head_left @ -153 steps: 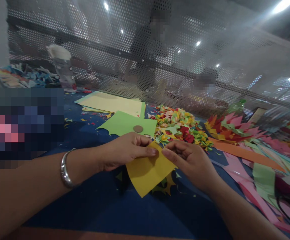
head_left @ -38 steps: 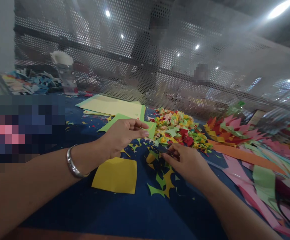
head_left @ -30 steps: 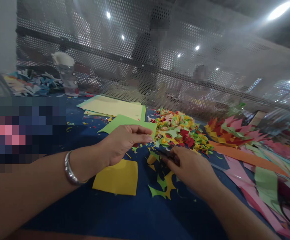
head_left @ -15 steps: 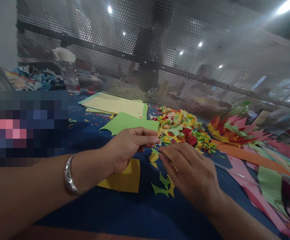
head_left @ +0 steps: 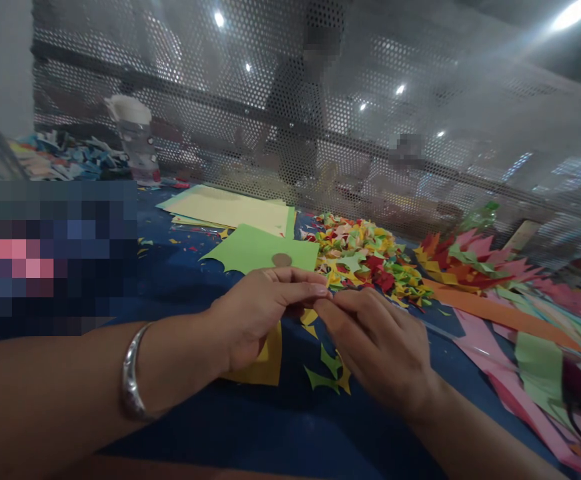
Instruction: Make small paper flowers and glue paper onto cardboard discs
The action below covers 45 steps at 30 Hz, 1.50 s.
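The dark blue desk (head_left: 250, 427) is showing a smooth, wide stretch between the forearms, leaving room to move toward a reddish-brown band along its near side. A shiny, rounded metal bracelet (head_left: 134, 377) is circling the left wrist. The left hand (head_left: 265, 310) is pressing thumb and fingertips together, and the right hand (head_left: 385, 347) is bending its fingers in against its thumb; the two grips are meeting tip to tip, and whether anything thin is pinched there cannot be told. Under the left palm, a flat yellow sheet (head_left: 265, 370) is lying partly hidden, its near edge almost straight. Just beside it, pointed green scraps (head_left: 321, 380) with curved-in sides are resting below the fingertips. Right of the right forearm, long pink strips (head_left: 530, 420) are lying at a slant, crowding that side. Beyond the hands, a bright green sheet (head_left: 250, 248) is bearing scalloped cuts along its left edge and a round brown disc (head_left: 282, 260). A crinkled, many-coloured heap (head_left: 365, 247) is sitting near its right edge. Farther back, a pale paper stack (head_left: 235, 208) is lying before a perforated screen (head_left: 220, 133).
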{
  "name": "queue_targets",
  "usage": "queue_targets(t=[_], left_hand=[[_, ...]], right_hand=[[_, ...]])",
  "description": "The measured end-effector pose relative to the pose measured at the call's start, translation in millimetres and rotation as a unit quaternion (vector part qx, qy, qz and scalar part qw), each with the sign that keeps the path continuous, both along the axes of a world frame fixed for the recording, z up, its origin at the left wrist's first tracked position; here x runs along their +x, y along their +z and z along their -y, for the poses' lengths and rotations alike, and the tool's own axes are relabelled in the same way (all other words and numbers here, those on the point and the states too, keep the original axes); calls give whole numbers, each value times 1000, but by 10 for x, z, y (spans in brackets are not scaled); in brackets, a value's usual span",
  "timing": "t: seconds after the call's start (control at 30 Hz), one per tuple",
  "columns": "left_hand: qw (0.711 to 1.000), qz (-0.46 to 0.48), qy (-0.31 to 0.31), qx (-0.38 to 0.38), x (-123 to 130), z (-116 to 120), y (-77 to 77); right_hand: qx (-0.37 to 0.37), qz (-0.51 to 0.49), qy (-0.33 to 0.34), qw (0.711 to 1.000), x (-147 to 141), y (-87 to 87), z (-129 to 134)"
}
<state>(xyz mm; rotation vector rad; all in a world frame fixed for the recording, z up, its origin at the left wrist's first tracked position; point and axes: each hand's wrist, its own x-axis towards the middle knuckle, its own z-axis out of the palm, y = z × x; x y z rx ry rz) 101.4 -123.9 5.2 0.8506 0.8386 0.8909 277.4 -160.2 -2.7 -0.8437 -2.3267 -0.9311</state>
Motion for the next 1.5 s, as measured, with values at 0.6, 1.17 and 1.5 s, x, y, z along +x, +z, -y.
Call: queue_targets(t=[0.6, 1.17, 1.5], left_hand=[[995, -47, 8, 89, -3, -100, -13], [980, -101, -105, 136, -2, -134, -89], [982, -113, -117, 95, -14, -95, -48]], right_hand=[[-130, -178, 81, 972, -18, -38, -9], [-471, -440, 45, 763, 29, -24, -154], [-468, -459, 32, 754, 22, -10, -152]])
